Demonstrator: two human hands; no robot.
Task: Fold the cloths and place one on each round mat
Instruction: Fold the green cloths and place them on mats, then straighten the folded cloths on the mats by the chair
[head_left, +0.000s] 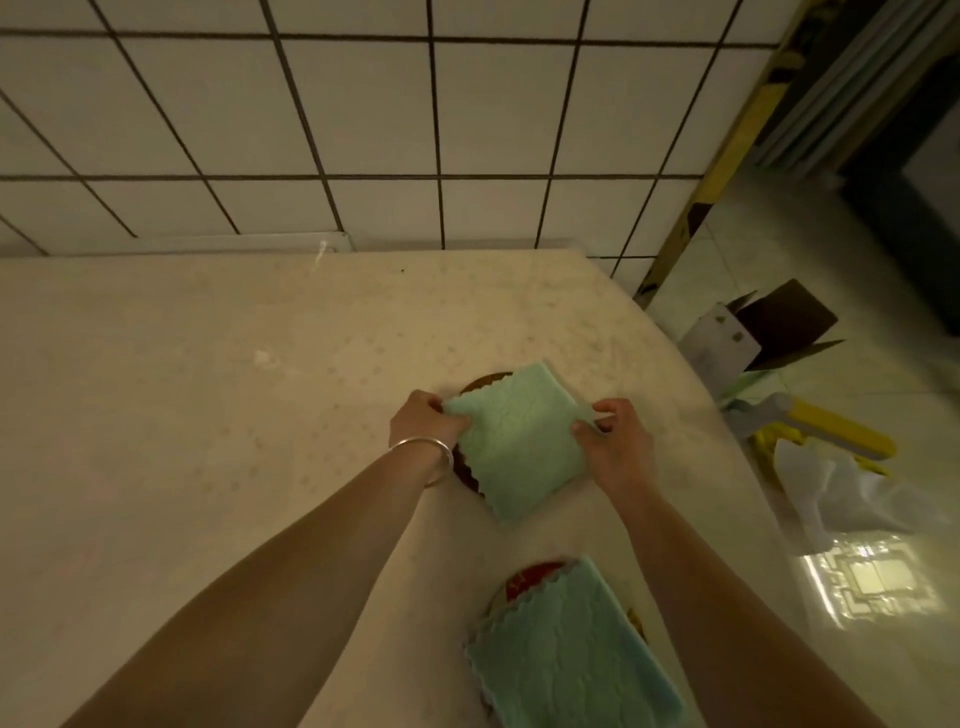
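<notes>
Cloths are the matter here, and there are two, both pale green. One folded cloth (519, 441) sits at the centre of the frame, held between both hands over a dark round mat (462, 467) of which only slivers show at the cloth's upper-left and left edges. The other cloth (571, 654) lies folded at the lower centre-right of the frame, covering most of a second round mat (535, 577) whose red and patterned edge peeks out at its upper left.

The left hand (423, 418), with a silver bangle (428, 457) on its wrist, pinches the cloth's upper-left corner, fingers curled onto the fabric. The right hand (613, 441) pinches the right edge near the upper-right corner, thumb on top. Both sit level with each other on opposite sides of the cloth, neither clearly nearer to it.

The held cloth lies as a tilted square, its long run going from the upper middle of the frame down toward the lower right. Whether it already rests fully on the mat or hangs just above it I cannot tell. By my judgement it sits a little to the right of the mat beneath, so the coming move turns on shifting it leftward before release.

All of this sits on a cream table (208, 389) against a tiled wall (363, 130).
</notes>
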